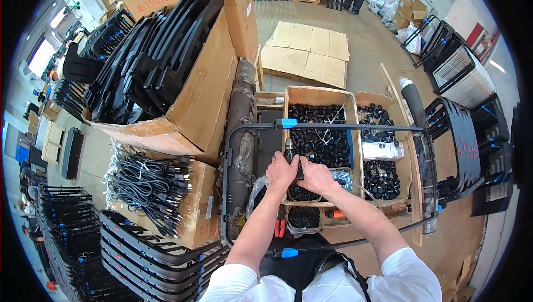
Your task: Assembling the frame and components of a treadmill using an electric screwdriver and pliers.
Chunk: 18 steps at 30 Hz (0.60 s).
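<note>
Both my hands are at a black power drill (289, 147) with a metal chuck that points away from me. My left hand (281, 172) closes round its left side. My right hand (316, 178) closes on it from the right; the fingers are partly hidden. Under and around my arms, a black tubular frame (344, 126) with rounded corners lies across the bench. A blue clip (288, 123) sits on its far bar, and another blue clip (290, 252) on its near bar. Below my left wrist are red-handled pliers (280, 228).
A wooden parts box (358, 114) holds many black plastic pieces, with black screws (304, 217) nearer me. At left stand a carton (202, 88) of black panels and a bundle of black cables (147, 188). Stacked frames (150, 260) stand lower left; more frames (458, 146) lean at right.
</note>
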Available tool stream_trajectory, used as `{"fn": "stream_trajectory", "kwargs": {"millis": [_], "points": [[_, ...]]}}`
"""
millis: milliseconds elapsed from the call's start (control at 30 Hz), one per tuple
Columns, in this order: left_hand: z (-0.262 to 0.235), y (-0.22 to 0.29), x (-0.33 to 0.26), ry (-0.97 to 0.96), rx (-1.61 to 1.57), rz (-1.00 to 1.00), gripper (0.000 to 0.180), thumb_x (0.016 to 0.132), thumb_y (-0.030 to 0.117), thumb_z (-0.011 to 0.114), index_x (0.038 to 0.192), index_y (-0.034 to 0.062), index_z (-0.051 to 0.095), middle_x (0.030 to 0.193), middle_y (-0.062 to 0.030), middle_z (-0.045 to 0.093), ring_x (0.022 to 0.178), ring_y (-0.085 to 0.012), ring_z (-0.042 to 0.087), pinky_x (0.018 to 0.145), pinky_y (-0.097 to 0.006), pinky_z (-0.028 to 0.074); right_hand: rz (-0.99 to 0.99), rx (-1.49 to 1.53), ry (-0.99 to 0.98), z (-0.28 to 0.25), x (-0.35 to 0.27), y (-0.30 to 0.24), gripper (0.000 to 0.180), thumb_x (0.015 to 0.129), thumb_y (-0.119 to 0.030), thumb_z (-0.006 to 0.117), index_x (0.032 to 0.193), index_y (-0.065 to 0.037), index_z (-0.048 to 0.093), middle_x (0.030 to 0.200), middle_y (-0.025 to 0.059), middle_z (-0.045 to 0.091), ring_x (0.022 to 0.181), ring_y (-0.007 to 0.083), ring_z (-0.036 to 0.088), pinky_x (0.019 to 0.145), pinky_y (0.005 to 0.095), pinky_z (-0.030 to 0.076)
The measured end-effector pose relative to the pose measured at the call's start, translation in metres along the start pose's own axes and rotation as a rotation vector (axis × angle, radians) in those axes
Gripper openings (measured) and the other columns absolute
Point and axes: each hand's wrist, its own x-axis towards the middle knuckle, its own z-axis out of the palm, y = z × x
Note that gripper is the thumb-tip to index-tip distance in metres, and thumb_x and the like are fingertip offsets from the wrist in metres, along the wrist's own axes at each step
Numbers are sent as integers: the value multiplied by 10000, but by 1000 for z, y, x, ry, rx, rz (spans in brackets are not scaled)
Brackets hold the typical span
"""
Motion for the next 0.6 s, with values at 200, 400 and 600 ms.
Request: {"fn": "stream_trajectory", "kwargs": {"millis": [200, 400, 600], "points": [[7, 0, 6, 37, 21, 59, 583, 936, 484, 721, 1165, -18, 533, 1152, -266, 683, 1008, -473, 724, 868, -549, 589, -33, 120, 28, 19, 8, 20, 836, 763, -290, 859, 1419, 32, 453, 1162, 293, 716, 1043, 446, 717, 880, 523, 583], [9, 8, 11, 59, 20, 48, 572, 918, 454, 749, 1151, -19, 526, 1138, -268, 683, 1005, -469, 725, 863, -540, 594, -62, 163, 100, 31, 11, 33, 877, 760, -310, 869, 1443, 38, 444, 1146, 292, 720, 1045, 441, 721, 878, 508, 585], [9, 10, 17, 71, 30, 58, 562, 915, 440, 757, 1157, -6, 517, 1136, -258, 682, 987, -457, 732, 850, -530, 600, -41, 201, 83, 27, 17, 33, 858, 758, -284, 869, 1428, 37, 439, 1073, 310, 725, 1025, 463, 716, 873, 523, 584]]}}
